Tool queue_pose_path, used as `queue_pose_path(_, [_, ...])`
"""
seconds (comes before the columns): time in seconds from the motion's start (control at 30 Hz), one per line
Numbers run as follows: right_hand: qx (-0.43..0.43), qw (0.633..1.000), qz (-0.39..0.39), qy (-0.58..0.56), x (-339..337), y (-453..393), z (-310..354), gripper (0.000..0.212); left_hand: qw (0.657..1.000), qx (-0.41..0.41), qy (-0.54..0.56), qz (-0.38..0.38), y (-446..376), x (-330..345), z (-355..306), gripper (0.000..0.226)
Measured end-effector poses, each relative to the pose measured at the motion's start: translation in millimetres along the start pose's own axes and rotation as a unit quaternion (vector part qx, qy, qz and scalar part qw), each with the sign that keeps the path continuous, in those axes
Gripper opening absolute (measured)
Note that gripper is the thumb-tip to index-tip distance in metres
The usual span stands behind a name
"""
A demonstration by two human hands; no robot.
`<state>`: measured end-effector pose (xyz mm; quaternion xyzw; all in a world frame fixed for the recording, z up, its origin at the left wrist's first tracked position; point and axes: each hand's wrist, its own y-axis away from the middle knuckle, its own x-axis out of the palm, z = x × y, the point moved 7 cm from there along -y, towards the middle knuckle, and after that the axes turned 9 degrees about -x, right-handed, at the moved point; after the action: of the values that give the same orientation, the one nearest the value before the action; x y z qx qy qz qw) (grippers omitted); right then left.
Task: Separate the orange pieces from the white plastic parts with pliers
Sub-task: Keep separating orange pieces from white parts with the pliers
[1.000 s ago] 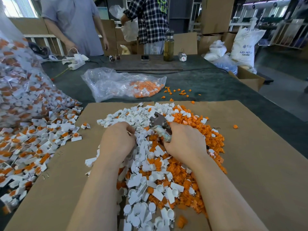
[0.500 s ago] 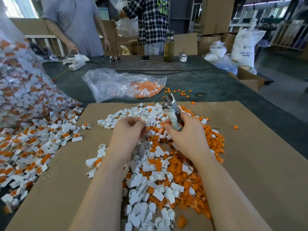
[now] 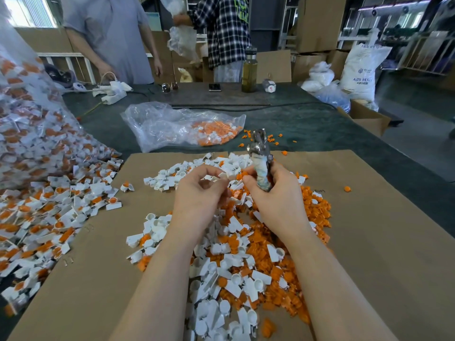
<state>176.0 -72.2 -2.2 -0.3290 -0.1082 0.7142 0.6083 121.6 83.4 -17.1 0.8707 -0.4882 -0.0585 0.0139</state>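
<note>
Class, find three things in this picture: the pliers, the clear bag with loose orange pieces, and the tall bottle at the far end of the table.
pliers (image 3: 259, 146), head view, on the metal head.
clear bag (image 3: 172, 124), head view, on its crumpled middle.
tall bottle (image 3: 249, 71), head view, on its body.

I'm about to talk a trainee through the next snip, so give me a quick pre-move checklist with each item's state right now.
1. Pliers gripped by right hand: ok.
2. Pliers nose up, above the pile: ok.
3. Left hand holding a white part: cannot tell, fingertips pinched, contents unclear.
4. Part set between the jaws: not ok, nothing there.
5. Unsorted parts within reach to the left: ok.
6. Cardboard sheet under the work: ok.
</note>
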Motion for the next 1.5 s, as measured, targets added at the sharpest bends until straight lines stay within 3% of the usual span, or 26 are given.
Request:
queue_pose_path(0.37, [-0.019,0.999,0.021,-0.015,5,0,2,0.015,0.984,-0.079,0.145,0.060,-2,9,6,0.015])
queue_pose_path(0.57, [-0.037,0.999,0.038,0.008,8,0,4,0.018,0.956,-0.137,0.235,0.112,-1,12,11,0.004])
queue_pose_path(0.7, [-0.031,0.998,0.048,0.029,8,1,2,0.010,0.947,-0.154,0.263,0.102,0,10,12,0.021])
queue_pose_path(0.97, [-0.011,0.999,-0.019,0.026,-4,0,-1,0.012,0.967,-0.112,0.221,0.053,-1,8,12,0.006])
queue_pose_path(1.5, [-0.048,0.990,-0.052,0.119,-7,3,7,0.017,0.997,0.021,0.075,-0.027,8,10,-8,0.008])
